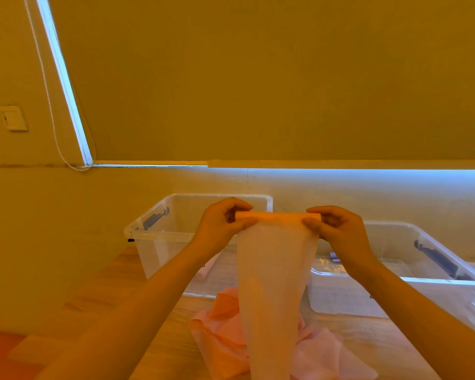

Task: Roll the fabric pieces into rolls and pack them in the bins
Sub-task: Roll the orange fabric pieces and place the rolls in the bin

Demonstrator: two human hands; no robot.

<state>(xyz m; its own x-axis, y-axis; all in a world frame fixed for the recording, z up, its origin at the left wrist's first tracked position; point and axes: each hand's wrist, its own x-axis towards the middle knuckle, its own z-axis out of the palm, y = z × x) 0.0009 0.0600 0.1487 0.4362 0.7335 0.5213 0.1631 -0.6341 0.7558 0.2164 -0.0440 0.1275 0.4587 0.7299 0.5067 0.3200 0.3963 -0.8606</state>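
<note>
Loose pink fabric heaps nearest you; your left hand and right hand pinch the rolled top of the fabric strip aloft so it hangs straight, bins beyond.

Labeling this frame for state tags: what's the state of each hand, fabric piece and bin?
left hand: pinches roll's left end.
right hand: pinches roll's right end.
fabric piece: held up, top edge rolled, rest hanging.
pink fabric pile: loose, unrolled, on table.
left bin: lid off, some pale fabric inside.
right bin: lid off, contents unclear.
</note>
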